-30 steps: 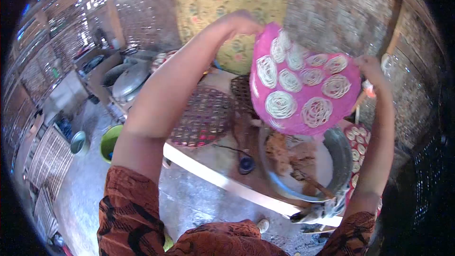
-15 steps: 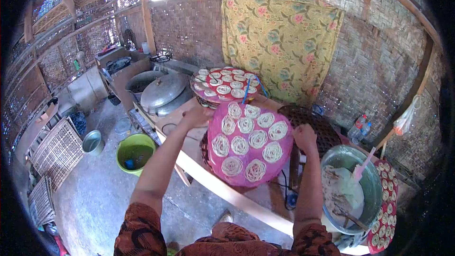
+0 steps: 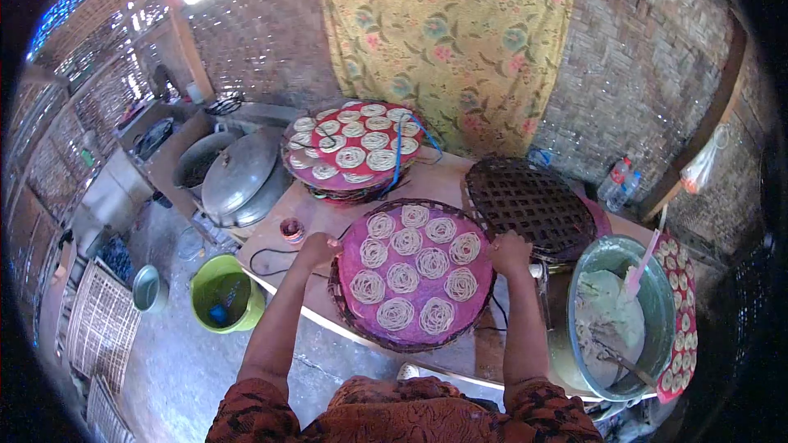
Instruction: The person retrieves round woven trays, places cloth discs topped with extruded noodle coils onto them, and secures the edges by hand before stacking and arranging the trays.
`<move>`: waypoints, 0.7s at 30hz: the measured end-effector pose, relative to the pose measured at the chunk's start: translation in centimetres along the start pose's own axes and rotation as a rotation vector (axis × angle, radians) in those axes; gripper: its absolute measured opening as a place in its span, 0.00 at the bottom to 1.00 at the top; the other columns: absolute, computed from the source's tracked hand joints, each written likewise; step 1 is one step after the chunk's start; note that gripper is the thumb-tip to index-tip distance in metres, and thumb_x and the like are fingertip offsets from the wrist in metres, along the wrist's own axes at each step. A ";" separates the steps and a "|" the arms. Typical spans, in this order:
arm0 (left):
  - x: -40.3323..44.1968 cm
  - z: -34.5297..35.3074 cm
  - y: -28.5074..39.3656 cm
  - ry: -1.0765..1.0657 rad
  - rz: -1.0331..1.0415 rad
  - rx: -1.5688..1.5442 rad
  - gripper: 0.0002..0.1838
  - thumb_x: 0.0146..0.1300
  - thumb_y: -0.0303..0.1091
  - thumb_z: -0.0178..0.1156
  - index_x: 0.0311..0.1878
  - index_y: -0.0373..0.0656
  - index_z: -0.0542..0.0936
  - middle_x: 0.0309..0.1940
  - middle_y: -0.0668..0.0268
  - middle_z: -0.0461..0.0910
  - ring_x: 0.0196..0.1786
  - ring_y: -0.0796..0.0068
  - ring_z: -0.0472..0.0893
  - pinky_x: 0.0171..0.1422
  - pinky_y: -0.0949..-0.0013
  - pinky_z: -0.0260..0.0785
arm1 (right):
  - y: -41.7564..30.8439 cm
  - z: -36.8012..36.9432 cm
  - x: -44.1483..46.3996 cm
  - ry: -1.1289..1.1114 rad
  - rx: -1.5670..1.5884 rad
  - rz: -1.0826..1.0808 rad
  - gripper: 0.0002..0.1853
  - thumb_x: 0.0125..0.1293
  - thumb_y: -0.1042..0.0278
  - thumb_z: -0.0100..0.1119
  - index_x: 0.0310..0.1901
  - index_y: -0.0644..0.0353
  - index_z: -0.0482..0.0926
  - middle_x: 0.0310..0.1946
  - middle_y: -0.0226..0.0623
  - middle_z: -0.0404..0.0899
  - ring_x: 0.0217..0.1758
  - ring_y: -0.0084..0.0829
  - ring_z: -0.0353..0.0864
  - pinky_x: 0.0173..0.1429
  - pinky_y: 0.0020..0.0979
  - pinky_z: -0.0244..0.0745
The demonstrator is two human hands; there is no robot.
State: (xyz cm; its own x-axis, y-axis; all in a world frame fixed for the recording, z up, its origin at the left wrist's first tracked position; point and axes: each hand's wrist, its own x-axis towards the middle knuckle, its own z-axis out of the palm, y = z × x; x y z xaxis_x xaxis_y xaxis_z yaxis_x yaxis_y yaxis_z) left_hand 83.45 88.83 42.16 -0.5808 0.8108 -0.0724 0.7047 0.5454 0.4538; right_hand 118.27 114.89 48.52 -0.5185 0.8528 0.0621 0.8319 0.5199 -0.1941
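A pink sheet (image 3: 410, 289) bearing several pale coiled nests of noodle-like strands lies flat on a round woven tray (image 3: 410, 348). My left hand (image 3: 318, 251) is closed at the sheet's upper left edge, with its fingertips pinched there. At the upper right edge my right hand (image 3: 510, 253) is also closed, knuckles up. Its fingertips are partly hidden, so the exact hold on the sheet and tray rim is hard to see. The dark woven rim shows around the sheet.
Behind stands a stack of nest-covered trays (image 3: 353, 133). An upturned dark woven tray (image 3: 533, 205) lies to the right, near a large basin (image 3: 579, 336) of pale dough. A lidded pot (image 3: 242, 176), a small striped cup (image 3: 292, 230) and a green bucket (image 3: 254, 303) are left.
The pink sheet, earlier raised and tilted, now rests flat in the woven tray, whose rim shows. Both hands have come lower, at its sides. The view has shifted.
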 end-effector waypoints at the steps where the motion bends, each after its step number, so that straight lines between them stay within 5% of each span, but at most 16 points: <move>1: -0.5 -0.3 0.6 -0.027 -0.126 -0.084 0.17 0.49 0.49 0.60 0.27 0.43 0.81 0.28 0.53 0.81 0.35 0.56 0.81 0.43 0.59 0.71 | 0.1 0.2 0.0 0.017 -0.041 0.031 0.16 0.51 0.54 0.55 0.33 0.58 0.82 0.42 0.45 0.77 0.50 0.46 0.76 0.54 0.52 0.66; 4: -0.4 -0.4 0.4 0.006 0.020 0.115 0.18 0.49 0.50 0.61 0.27 0.42 0.81 0.28 0.54 0.81 0.36 0.55 0.81 0.43 0.58 0.71 | 0.6 1.2 -0.2 -0.011 -0.141 -0.007 0.16 0.52 0.54 0.55 0.35 0.57 0.82 0.43 0.44 0.77 0.50 0.44 0.77 0.53 0.50 0.67; 6: -0.6 -0.2 0.5 -0.032 -0.080 0.104 0.18 0.49 0.50 0.62 0.28 0.43 0.81 0.28 0.56 0.81 0.36 0.57 0.81 0.43 0.59 0.72 | 0.2 1.2 -0.7 -0.059 -0.170 0.060 0.15 0.54 0.56 0.55 0.36 0.56 0.83 0.44 0.43 0.77 0.50 0.43 0.77 0.53 0.49 0.67; 10: -2.6 -2.4 1.0 0.120 0.128 0.071 0.12 0.52 0.44 0.63 0.32 0.47 0.82 0.29 0.61 0.82 0.35 0.62 0.81 0.41 0.62 0.73 | 2.2 -0.2 -4.4 0.207 -0.086 -0.018 0.13 0.54 0.58 0.59 0.37 0.55 0.82 0.37 0.42 0.80 0.42 0.42 0.80 0.46 0.45 0.71; 11: -2.9 -4.8 0.7 0.251 0.467 0.324 0.12 0.55 0.41 0.62 0.36 0.43 0.81 0.27 0.65 0.82 0.33 0.68 0.81 0.39 0.67 0.73 | 3.6 -1.5 -5.4 0.235 0.236 -0.019 0.11 0.55 0.61 0.59 0.37 0.55 0.82 0.34 0.42 0.80 0.38 0.41 0.80 0.43 0.42 0.72; 12: -2.8 -6.2 -0.7 0.135 0.287 -0.040 0.11 0.56 0.36 0.62 0.39 0.40 0.79 0.32 0.64 0.81 0.37 0.72 0.80 0.40 0.70 0.72 | 4.9 -2.7 -7.2 0.271 0.557 -0.005 0.10 0.55 0.64 0.59 0.37 0.56 0.82 0.32 0.42 0.80 0.35 0.40 0.81 0.40 0.39 0.74; 13: -2.7 -7.7 -2.2 0.092 0.090 -0.407 0.12 0.56 0.31 0.62 0.43 0.36 0.77 0.37 0.63 0.80 0.41 0.77 0.79 0.42 0.73 0.70 | 6.0 -4.4 -9.4 0.300 0.498 0.044 0.08 0.55 0.67 0.59 0.36 0.58 0.82 0.32 0.43 0.80 0.34 0.39 0.81 0.39 0.36 0.74; 14: -1.8 -8.3 -5.9 0.112 0.139 -0.407 0.16 0.56 0.27 0.61 0.48 0.37 0.75 0.45 0.60 0.78 0.47 0.75 0.77 0.48 0.70 0.70 | 6.7 -6.5 -11.3 0.333 0.434 0.079 0.06 0.56 0.70 0.59 0.35 0.59 0.82 0.31 0.44 0.80 0.32 0.37 0.80 0.37 0.33 0.75; 15: -2.3 -9.4 -6.7 0.189 0.084 -0.266 0.19 0.55 0.27 0.62 0.51 0.37 0.73 0.48 0.59 0.76 0.50 0.72 0.75 0.51 0.69 0.69 | 6.7 -8.4 -13.0 0.130 0.360 0.263 0.06 0.55 0.72 0.59 0.33 0.62 0.82 0.29 0.45 0.80 0.31 0.35 0.80 0.37 0.31 0.75; 19: -3.4 -10.4 -9.6 0.334 0.034 -0.068 0.29 0.52 0.28 0.65 0.58 0.37 0.68 0.56 0.54 0.70 0.57 0.61 0.71 0.61 0.63 0.64 | 5.6 -5.4 -17.4 0.318 0.370 0.358 0.07 0.56 0.71 0.58 0.34 0.65 0.81 0.24 0.46 0.80 0.28 0.41 0.80 0.36 0.34 0.74; 21: -2.2 -9.4 -11.4 0.321 0.106 -0.094 0.32 0.51 0.29 0.66 0.60 0.37 0.66 0.58 0.53 0.68 0.60 0.58 0.68 0.64 0.62 0.61 | 5.7 -4.6 -19.4 0.198 0.287 0.364 0.08 0.57 0.71 0.56 0.35 0.65 0.81 0.28 0.48 0.80 0.33 0.43 0.80 0.39 0.36 0.74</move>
State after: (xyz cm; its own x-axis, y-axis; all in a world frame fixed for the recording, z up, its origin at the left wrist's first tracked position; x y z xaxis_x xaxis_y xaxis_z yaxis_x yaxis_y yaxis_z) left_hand 72.84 78.79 45.49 -0.6155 0.7456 0.2552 0.7358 0.4277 0.5251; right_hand 133.98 101.50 50.68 -0.1341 0.9837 0.1194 0.8494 0.1762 -0.4975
